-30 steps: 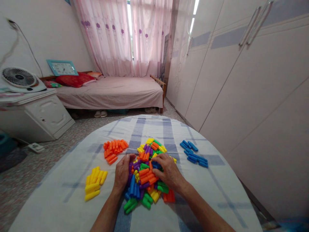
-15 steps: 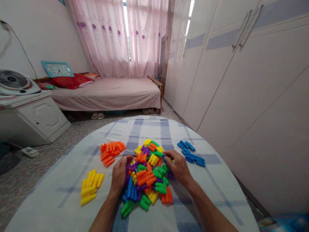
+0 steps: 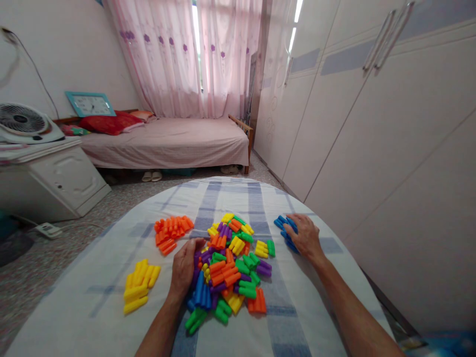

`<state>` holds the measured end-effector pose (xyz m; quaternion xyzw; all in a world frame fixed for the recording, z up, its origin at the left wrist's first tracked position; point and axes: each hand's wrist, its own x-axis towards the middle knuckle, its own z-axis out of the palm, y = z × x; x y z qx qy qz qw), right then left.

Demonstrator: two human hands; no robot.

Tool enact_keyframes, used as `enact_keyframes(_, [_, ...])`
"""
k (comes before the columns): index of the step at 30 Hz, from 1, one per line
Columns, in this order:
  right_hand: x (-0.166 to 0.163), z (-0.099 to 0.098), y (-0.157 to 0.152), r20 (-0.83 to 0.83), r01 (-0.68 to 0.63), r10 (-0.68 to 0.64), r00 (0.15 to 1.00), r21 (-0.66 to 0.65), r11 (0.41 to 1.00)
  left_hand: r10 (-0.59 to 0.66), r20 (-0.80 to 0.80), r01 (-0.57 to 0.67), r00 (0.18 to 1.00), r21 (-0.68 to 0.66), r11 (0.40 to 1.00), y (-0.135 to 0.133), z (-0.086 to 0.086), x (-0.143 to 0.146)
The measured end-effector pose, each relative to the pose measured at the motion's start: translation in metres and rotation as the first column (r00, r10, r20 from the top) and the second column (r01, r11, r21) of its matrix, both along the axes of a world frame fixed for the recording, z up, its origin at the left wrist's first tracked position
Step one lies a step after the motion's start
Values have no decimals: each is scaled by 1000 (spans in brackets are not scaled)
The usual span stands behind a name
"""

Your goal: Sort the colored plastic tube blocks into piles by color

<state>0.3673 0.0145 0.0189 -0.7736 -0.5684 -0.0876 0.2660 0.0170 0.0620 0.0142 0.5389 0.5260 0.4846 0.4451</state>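
Note:
A mixed heap of bullet-shaped plastic building blocks (image 3: 225, 272) in orange, green, yellow, purple and blue lies on the table. My left hand (image 3: 184, 265) rests against the heap's left side, fingers loosely bent and holding nothing I can see; its thumb side is partly hidden. Over at the right, my right hand (image 3: 305, 235) reaches down onto a group of blue building blocks (image 3: 281, 221), fingertips closed around a blue one. The hand covers much of that group. Left of the heap lie orange building blocks (image 3: 173, 230) and, nearer me, yellow building blocks (image 3: 139, 285).
A blue-striped white cloth covers the round table (image 3: 308, 317). Beyond it stands a bed (image 3: 174, 141) before pink curtains (image 3: 159, 64). A tall wardrobe (image 3: 372, 158) lines the right; a fan (image 3: 24, 121) sits on a white cabinet (image 3: 70, 181) at left.
My right hand has moved from the heap's right edge, where blue showed at its fingertips, across to the blue group. Yellow, green and purple blocks there are now uncovered. My left hand stays put.

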Motion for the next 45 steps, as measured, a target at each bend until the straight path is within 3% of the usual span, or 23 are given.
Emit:
enact_keyframes(4, [-11,3,13,195,-108,143,970,-177,978,7,-7,-7,1000,16,1000,0,-1,-1])
enact_keyframes(9, [-11,5,12,150,-98,143,978,-271,958,-13,2,13,1000,8,1000,1,-6,-2])
enact_keyframes(17, [-9,3,-2,137,-3,32,990,-205,979,-17,13,17,1000,26,1000,2,-5,-1])
enact_keyframes(21, [-22,5,-13,131,6,2,991,-57,998,-14,22,14,1000,7,1000,1,-3,0])
enact_keyframes(25, [-57,1,-33,-72,-120,132,989,158,980,-5,21,5,1000,12,1000,0,-3,0])
enact_keyframes(27, [-76,-6,-41,-237,-135,182,954,204,970,-6,15,6,1000,24,1000,1,-4,0])
enact_keyframes(30, [-96,-20,-43,-471,-73,155,869,188,979,-14,-6,14,1000,47,999,2,-6,0])
enact_keyframes(33, [-104,-32,-37,-556,-20,94,826,138,990,-19,-31,21,999,71,997,2,-6,0])
enact_keyframes(45, [-109,-31,-27,-367,-11,28,930,48,999,-32,-42,38,999,163,986,-1,-7,0])
